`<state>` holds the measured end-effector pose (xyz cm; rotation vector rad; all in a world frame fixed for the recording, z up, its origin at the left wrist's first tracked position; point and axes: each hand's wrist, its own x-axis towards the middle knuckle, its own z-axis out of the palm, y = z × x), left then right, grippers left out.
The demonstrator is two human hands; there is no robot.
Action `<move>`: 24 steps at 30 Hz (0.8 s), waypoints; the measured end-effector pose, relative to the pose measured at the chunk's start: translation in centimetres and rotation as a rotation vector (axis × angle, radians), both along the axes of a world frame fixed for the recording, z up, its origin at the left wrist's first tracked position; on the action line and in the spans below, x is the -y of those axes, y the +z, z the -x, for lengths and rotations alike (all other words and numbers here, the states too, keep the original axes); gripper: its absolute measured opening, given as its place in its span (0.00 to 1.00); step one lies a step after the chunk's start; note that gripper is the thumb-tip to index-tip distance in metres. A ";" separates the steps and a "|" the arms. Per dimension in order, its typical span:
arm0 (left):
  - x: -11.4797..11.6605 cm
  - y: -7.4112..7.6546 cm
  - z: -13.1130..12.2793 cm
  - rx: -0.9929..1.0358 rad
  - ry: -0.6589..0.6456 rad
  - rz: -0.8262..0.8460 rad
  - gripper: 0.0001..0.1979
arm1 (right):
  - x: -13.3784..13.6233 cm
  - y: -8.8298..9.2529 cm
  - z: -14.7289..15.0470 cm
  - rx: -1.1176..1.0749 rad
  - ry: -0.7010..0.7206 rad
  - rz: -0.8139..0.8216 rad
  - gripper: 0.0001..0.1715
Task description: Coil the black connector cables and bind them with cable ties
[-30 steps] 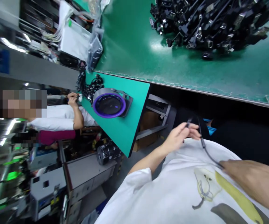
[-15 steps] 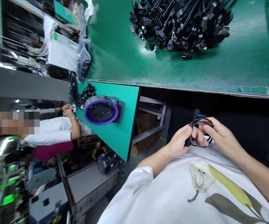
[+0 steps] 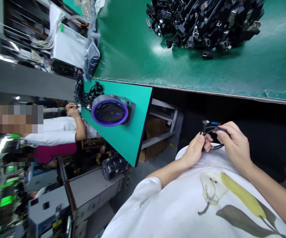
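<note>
Both my hands meet in front of my white shirt, below the bench edge, around a thin black cable [image 3: 213, 130] coiled into a small loop. My left hand [image 3: 195, 150] pinches the loop near its plug end, which sticks up above my fingers. My right hand [image 3: 234, 145] curls round the loop's other side. A big heap of black cables with metal connectors [image 3: 202, 23] lies on the green bench [image 3: 232, 72] well above my hands.
A teal side table [image 3: 130, 138] at left carries a round grey lamp with a purple ring [image 3: 109, 112] and a tangle of black cables [image 3: 86, 91]. A co-worker in white [image 3: 58, 129] works beyond it. Clear bags [image 3: 90, 56] sit at the bench's left end.
A second ago the cable hung stretched between my hands, the right one low at the frame's edge. My right hand has come up to the left, gathering the cable into a loop.
</note>
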<state>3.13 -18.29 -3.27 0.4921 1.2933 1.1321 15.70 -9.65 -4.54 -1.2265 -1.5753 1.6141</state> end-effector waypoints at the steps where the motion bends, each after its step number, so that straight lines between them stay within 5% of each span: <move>1: 0.2 -0.3 0.2 -0.116 -0.070 -0.008 0.25 | 0.0 -0.1 0.0 -0.004 0.028 -0.044 0.14; 4: 0.5 -0.9 0.9 -0.318 -0.356 0.017 0.28 | 0.6 -0.2 -0.1 -0.096 0.085 0.053 0.15; 8: 0.4 -1.2 1.2 -0.288 -0.645 0.025 0.32 | 1.6 0.8 0.0 -0.386 -0.076 0.572 0.17; 12: -0.3 -0.8 1.0 -0.312 -0.715 -0.102 0.27 | 0.9 2.2 0.4 -0.556 -0.249 0.784 0.18; 16: -1.0 0.2 0.4 -0.079 -0.639 -0.002 0.27 | -1.2 2.6 0.6 -0.755 -0.142 0.920 0.23; 20: -1.2 1.1 -0.7 0.576 -0.459 0.203 0.28 | -2.8 3.2 -0.5 -0.689 -0.046 0.792 0.23; 24: -1.5 1.1 -0.9 0.577 -0.239 0.196 0.21 | -3.8 4.1 -3.9 -0.327 -0.024 0.173 0.17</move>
